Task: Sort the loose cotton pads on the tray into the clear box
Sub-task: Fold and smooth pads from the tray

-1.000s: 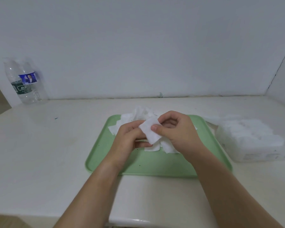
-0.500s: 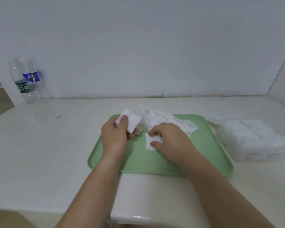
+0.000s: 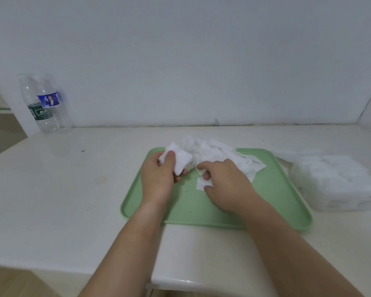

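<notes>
Pale worktop point(image 3: 73, 189) against blank wall point(image 3: 180, 61). Green tray point(image 3: 191, 211) with heap of cotton pads point(image 3: 218, 153) at far edge, unsorted. Left hand point(image 3: 156, 179) gripping small stack point(image 3: 180, 160); right hand point(image 3: 227, 185), fingers curled, pinching single pad point(image 3: 201, 185) on tray. Clear box point(image 3: 341, 189) just right of tray, already well filled. Judged past halfway.

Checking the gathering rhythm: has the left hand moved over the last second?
Yes. The left hand, gripping cotton pads, has shifted leftward toward the left rim of the green tray, away from the right hand.
</notes>
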Demonstrator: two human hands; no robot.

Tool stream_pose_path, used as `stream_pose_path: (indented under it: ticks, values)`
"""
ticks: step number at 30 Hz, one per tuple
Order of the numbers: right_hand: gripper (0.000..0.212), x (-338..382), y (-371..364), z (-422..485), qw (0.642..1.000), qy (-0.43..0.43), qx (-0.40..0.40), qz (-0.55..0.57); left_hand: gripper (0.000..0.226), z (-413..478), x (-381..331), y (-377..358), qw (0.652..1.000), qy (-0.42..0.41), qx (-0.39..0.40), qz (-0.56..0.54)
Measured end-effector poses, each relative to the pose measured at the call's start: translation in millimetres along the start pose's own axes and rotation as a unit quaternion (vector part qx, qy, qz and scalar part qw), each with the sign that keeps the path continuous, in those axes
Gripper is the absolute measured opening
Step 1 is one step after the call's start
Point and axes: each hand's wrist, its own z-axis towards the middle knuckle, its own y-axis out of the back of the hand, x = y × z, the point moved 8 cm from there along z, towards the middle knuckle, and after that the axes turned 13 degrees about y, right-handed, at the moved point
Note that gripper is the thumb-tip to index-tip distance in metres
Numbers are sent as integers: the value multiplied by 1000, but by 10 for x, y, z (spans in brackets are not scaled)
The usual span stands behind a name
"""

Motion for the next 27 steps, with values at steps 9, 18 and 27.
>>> stream_pose_path:
  ticks: [9, 18, 27]
  values:
    - [35, -52, 60, -28, 997, -20, -22, -69, 24, -6, 32, -15, 1000, 22, 11, 1]
    - [21, -83, 38, -29, 993, -38, -15, -109, 23, -6, 37, -27, 1000, 22, 6, 15]
    - [15, 55, 76, -23, 999, 14, -35, -28, 23, 9, 54, -18, 999, 18, -3, 34]
